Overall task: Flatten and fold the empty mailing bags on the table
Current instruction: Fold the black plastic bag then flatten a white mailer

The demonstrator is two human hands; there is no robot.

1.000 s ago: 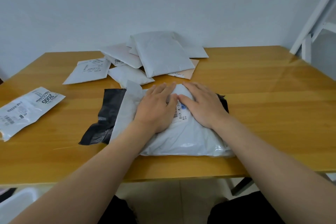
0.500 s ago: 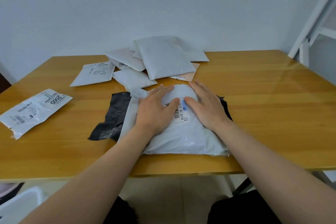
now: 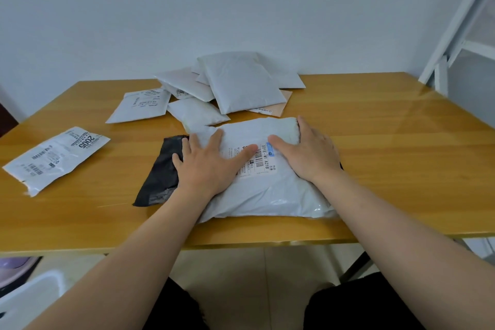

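Observation:
A white mailing bag (image 3: 270,195) with a barcode label (image 3: 257,161) lies near the front edge of the wooden table (image 3: 388,158), on top of a black bag (image 3: 160,171) that sticks out at its left. My left hand (image 3: 211,166) presses flat on the white bag's left part, fingers spread. My right hand (image 3: 310,153) presses flat on its right part, fingertips at the far right corner.
A pile of folded white bags (image 3: 241,83) and a peach one (image 3: 276,110) sits at the back centre. Two labelled bags lie at the left, one flat (image 3: 142,104) and one near the left edge (image 3: 56,158). A white ladder frame (image 3: 460,24) stands at the right.
My hands have slid apart across the white bag, the left one toward its left side and the right one toward its far right corner. More of the label shows between them.

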